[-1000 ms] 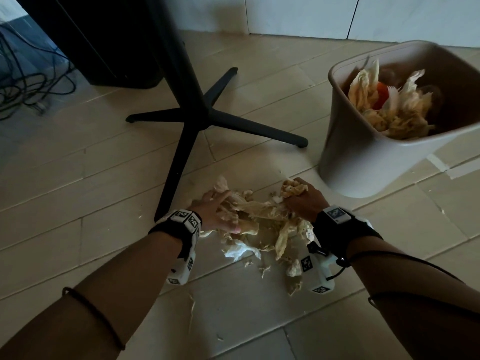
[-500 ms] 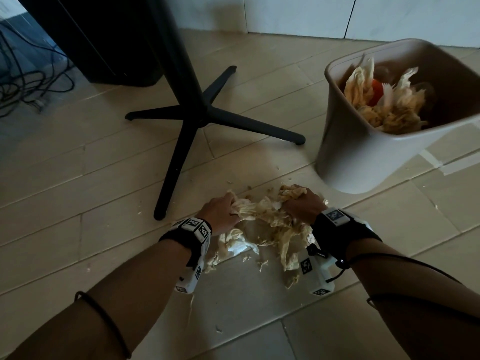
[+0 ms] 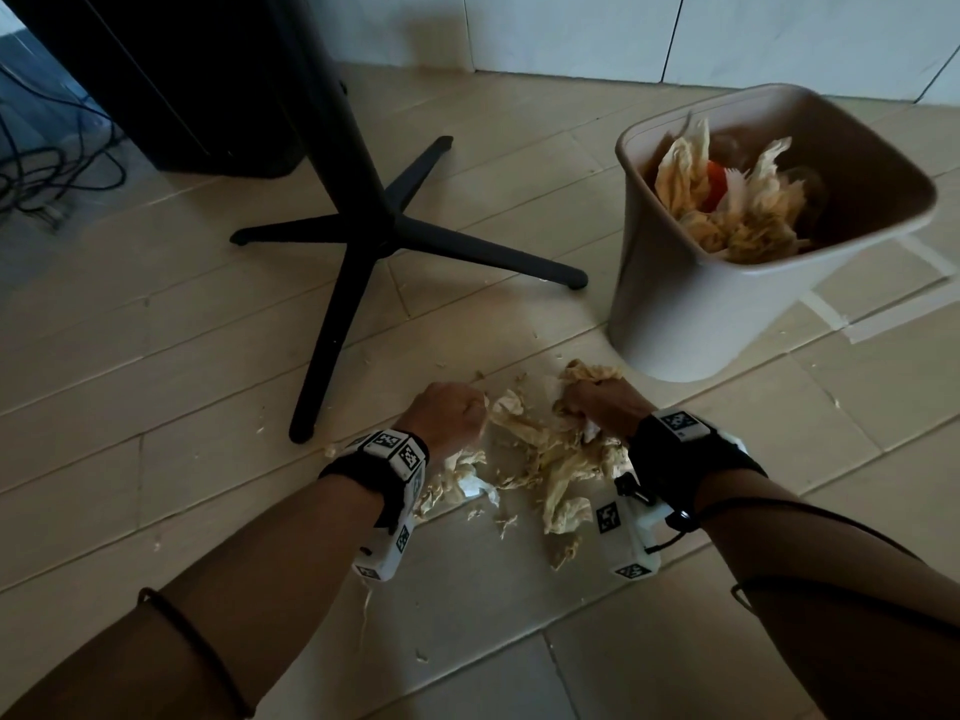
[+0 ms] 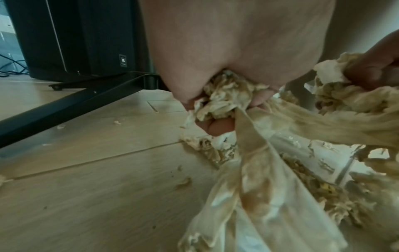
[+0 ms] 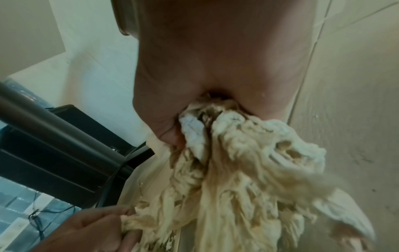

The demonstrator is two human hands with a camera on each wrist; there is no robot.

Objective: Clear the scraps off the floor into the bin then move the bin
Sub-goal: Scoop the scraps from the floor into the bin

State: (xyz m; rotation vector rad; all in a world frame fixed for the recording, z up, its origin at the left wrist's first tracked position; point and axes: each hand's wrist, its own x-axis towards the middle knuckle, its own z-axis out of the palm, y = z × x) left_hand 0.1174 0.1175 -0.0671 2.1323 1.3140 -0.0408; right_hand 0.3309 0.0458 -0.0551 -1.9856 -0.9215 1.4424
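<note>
Pale wilted cabbage scraps (image 3: 545, 454) lie bunched on the tiled floor between my two hands. My left hand (image 3: 452, 415) grips a wad of the leaves (image 4: 224, 95) in a fist, and more leaves trail down from it. My right hand (image 3: 597, 397) clutches another bunch (image 5: 235, 153) that hangs from its fist. The beige bin (image 3: 691, 314) stands just beyond my right hand, tilted in the head view, with cabbage leaves and something orange (image 3: 717, 176) inside.
A black table stand with splayed feet (image 3: 363, 236) stands just left of the scraps. A black speaker cabinet (image 4: 71, 39) and loose cables (image 3: 47, 168) are at the far left. Small crumbs (image 3: 498, 522) dot the tiles near my wrists. A white wall (image 3: 623, 33) runs behind the bin.
My left hand went from lying flat on the scraps to a fist round them. Both hands drew the pile together and slightly toward me.
</note>
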